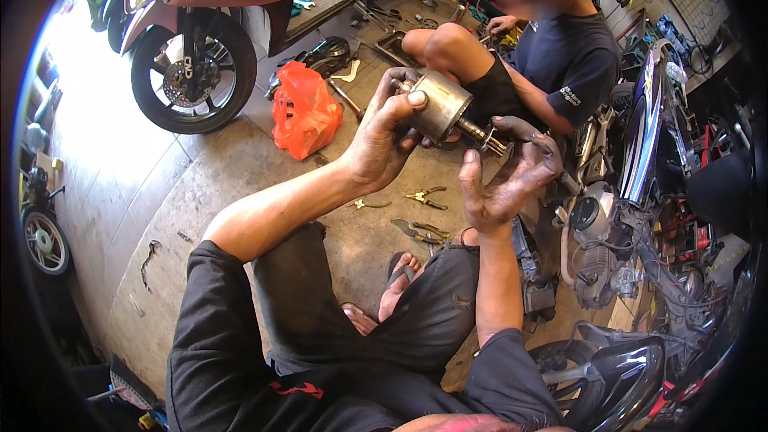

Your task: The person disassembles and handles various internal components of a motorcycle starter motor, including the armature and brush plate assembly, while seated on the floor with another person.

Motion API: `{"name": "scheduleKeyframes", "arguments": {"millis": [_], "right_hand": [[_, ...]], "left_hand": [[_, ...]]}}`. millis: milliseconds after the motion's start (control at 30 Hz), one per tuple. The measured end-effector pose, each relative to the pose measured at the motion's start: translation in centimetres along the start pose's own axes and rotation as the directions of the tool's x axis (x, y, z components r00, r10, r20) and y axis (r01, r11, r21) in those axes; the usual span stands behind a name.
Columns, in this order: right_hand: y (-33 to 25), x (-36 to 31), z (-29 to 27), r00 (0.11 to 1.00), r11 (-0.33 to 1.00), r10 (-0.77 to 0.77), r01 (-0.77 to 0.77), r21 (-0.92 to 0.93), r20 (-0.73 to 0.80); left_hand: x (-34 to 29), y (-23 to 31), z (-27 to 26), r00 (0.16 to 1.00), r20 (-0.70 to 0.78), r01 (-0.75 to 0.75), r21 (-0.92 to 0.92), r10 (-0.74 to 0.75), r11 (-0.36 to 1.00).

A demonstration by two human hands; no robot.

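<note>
My left hand [386, 132] is closed round a worn metal cylinder that looks like a starter motor [445, 106], raised in front of me. Its thumb presses on the casing, and the fingers are dark with grease. From the lower right end of the motor sticks a shaft tipped with a small toothed part. My right hand [516, 180] is beside that tip, thumb and fingers apart and curved about it. Whether they touch it is hard to tell. Below the hands, yellow-handled pliers [426, 198] lie on the floor, with more pliers [420, 232] nearer my foot.
At upper left stands a motorcycle with its front wheel [192, 72], near a red plastic bag [304, 112]. Another person [560, 60] sits close by at upper right. A partly stripped motorcycle with an exposed engine [596, 248] fills the right side. Tools and parts litter the back floor.
</note>
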State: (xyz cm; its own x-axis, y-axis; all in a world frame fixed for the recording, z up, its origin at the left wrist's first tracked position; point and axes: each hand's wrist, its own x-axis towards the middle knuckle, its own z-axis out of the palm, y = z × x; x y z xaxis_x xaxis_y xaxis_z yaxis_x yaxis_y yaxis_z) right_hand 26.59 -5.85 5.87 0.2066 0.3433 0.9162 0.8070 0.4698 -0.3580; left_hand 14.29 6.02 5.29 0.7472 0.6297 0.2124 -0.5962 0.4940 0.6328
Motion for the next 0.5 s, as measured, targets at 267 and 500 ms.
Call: {"name": "scheduleKeyframes", "arguments": {"millis": [267,500], "right_hand": [[-0.35,0.28,-0.23,0.999,0.996,-0.018,0.022,-0.092,0.047],[-0.36,0.0,0.13,0.999,0.998,-0.01,0.013,-0.06,0.054]], "left_hand": [[-0.1,-0.15,0.01,1.0,0.008,-0.004,-0.002,0.004,1.0],[-0.26,-0.19,0.34,0.999,0.009,0.034,-0.044,-0.034,0.998]]}}
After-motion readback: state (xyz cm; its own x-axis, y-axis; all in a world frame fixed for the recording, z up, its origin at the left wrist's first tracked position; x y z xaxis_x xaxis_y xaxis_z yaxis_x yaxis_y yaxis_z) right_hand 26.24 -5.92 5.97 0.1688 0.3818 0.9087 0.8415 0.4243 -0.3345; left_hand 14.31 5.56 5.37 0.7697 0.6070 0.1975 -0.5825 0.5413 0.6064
